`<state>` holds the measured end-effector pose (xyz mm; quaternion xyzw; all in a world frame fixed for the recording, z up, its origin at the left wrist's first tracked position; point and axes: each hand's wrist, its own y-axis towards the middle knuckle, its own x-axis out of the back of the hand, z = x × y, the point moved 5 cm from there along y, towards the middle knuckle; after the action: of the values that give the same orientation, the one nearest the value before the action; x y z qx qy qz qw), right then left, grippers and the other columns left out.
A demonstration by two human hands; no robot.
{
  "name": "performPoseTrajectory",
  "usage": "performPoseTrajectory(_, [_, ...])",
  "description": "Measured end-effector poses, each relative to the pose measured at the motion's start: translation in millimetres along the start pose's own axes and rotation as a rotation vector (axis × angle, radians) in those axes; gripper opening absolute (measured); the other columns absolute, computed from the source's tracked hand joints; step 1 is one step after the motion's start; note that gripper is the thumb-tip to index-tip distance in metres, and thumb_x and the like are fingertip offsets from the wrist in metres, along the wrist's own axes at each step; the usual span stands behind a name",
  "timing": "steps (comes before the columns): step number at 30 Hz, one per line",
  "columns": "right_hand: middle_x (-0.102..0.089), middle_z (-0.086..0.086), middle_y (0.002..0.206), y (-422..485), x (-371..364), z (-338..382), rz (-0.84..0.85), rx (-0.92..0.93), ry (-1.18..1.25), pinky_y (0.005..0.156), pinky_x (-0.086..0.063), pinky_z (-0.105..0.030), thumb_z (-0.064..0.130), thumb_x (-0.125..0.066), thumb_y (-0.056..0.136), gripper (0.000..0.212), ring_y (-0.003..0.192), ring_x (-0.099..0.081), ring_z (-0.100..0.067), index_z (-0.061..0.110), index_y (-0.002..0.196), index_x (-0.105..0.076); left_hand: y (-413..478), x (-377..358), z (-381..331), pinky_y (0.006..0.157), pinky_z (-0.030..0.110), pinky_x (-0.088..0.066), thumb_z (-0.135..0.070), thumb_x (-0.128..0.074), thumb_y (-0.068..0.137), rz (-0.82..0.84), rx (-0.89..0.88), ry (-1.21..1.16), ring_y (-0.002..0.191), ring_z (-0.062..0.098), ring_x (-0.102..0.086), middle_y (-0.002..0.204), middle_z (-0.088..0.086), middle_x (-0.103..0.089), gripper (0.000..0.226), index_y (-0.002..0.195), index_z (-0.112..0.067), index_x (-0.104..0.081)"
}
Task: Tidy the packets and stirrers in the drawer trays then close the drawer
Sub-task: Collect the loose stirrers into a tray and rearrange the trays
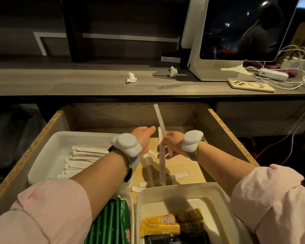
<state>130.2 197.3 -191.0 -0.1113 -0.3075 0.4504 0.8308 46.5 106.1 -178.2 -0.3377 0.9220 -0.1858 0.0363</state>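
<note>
Centrally, above the open drawer (42,131), the right hand (173,143) has its grip clenched on a bundle of paper-wrapped stirrers (160,131), held upright. Left hand (143,136): grip released, fingers extended, just left of the bundle. More wrapped stirrers (85,155) lie in the white tray (48,152) further left; coffee packets (160,224) fill the tray (217,194) nearer the person.

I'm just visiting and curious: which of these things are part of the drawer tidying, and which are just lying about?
Part of the job:
- wrapped stirrers in the right hand
- left hand, open
- stirrer tray
- loose stirrers
- coffee packets
- green packets

Lying about:
- crumpled tissue
- phone
- monitor
- cables
</note>
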Motion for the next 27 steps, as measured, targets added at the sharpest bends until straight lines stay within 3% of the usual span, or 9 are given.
performPoseTrajectory(2, [-0.063,-0.012,0.093,-7.8,-10.9,6.4,0.061,0.051,-0.014,0.086,-0.053,-0.042,0.007,-0.035,0.098,0.018,0.083,-0.064,-0.029,0.008,0.108,-0.050,5.4,-5.7,-5.4,0.088,0.041,-0.042,-0.042,-0.047,0.092,0.029,-0.038,0.044,0.107,0.024,-0.050,0.129,0.005,-0.052,0.046,0.133,-0.022,-0.046])
performPoseTrajectory(5, [-0.062,-0.014,0.090,-11.8,-21.5,7.8,0.129,0.078,-0.004,0.097,-0.049,-0.051,0.003,-0.032,0.097,0.016,0.089,-0.062,-0.033,0.010,0.105,-0.044,7.0,-6.9,-23.3,0.089,0.038,-0.043,-0.029,-0.045,0.095,-0.016,-0.231,0.073,0.108,0.023,-0.055,0.121,0.006,-0.062,0.023,0.105,-0.018,-0.063])
performPoseTrajectory(9, [-0.062,-0.024,0.111,-11.7,-14.2,-0.8,0.129,0.032,-0.039,0.098,-0.047,-0.049,0.004,-0.032,0.099,0.029,0.106,-0.062,-0.041,0.001,0.126,-0.042,7.4,12.7,-47.3,0.072,0.029,-0.051,-0.016,-0.035,0.098,-0.122,-0.339,-0.330,0.076,0.016,-0.064,0.075,0.001,-0.065,0.023,0.082,-0.019,-0.052])
performPoseTrajectory(12, [-0.064,-0.015,0.092,-10.1,0.3,-2.6,0.046,0.062,0.129,0.097,-0.046,-0.049,0.004,-0.033,0.099,0.019,0.098,-0.062,-0.034,0.004,0.109,-0.049,9.4,19.6,-45.7,0.045,0.022,-0.043,-0.017,-0.033,0.098,-0.066,-0.303,-0.316,0.043,0.008,-0.049,0.060,0.003,-0.043,0.024,0.077,-0.020,-0.045])
performPoseTrajectory(14, [-0.063,-0.008,0.083,-8.4,8.1,6.2,-0.005,0.149,0.292,0.090,-0.048,-0.047,0.004,-0.034,0.098,0.017,0.094,-0.062,-0.030,0.009,0.096,-0.050,6.9,10.2,-31.8,0.040,0.020,-0.036,-0.023,-0.043,0.096,0.000,-0.241,0.011,0.042,0.010,-0.040,0.064,0.003,-0.039,0.014,0.084,-0.018,-0.046])
performPoseTrajectory(17, [-0.062,-0.004,0.082,-6.0,11.6,21.3,-0.065,0.218,0.369,0.070,-0.048,-0.033,0.006,-0.039,0.097,0.018,0.078,-0.060,-0.019,0.012,0.094,-0.056,2.5,-4.7,-17.2,0.047,0.023,-0.041,-0.023,-0.057,0.088,0.023,-0.253,0.372,0.055,0.014,-0.048,0.071,0.002,-0.052,0.013,0.098,-0.019,-0.049])
performPoseTrajectory(21, [-0.060,-0.002,0.068,-3.3,9.0,19.9,-0.096,0.201,0.347,0.055,-0.046,-0.026,0.005,-0.048,0.093,0.021,0.061,-0.055,-0.014,0.014,0.082,-0.064,-1.0,-13.2,-18.8,0.051,0.024,-0.044,-0.014,-0.056,0.085,0.045,-0.321,0.489,0.057,0.015,-0.051,0.067,0.001,-0.055,0.010,0.080,-0.022,-0.054])
performPoseTrajectory(23, [-0.063,-0.002,0.068,-2.0,11.2,18.3,-0.096,0.213,0.339,0.055,-0.050,-0.024,0.007,-0.053,0.091,0.018,0.062,-0.058,-0.015,0.015,0.079,-0.065,-2.1,-12.4,-15.2,0.054,0.025,-0.045,-0.013,-0.054,0.085,0.058,-0.290,0.523,0.059,0.016,-0.053,0.069,0.000,-0.057,0.007,0.085,-0.020,-0.057])
performPoseTrajectory(27, [-0.066,-0.001,0.071,6.0,29.0,7.5,-0.160,0.246,0.203,0.054,-0.053,-0.023,0.018,-0.058,0.091,0.010,0.063,-0.061,-0.012,0.015,0.088,-0.067,1.7,-7.1,-10.8,0.033,0.012,-0.034,-0.010,-0.053,0.088,0.014,-0.150,0.340,0.046,0.014,-0.043,0.067,-0.001,-0.057,0.016,0.100,-0.017,-0.060])
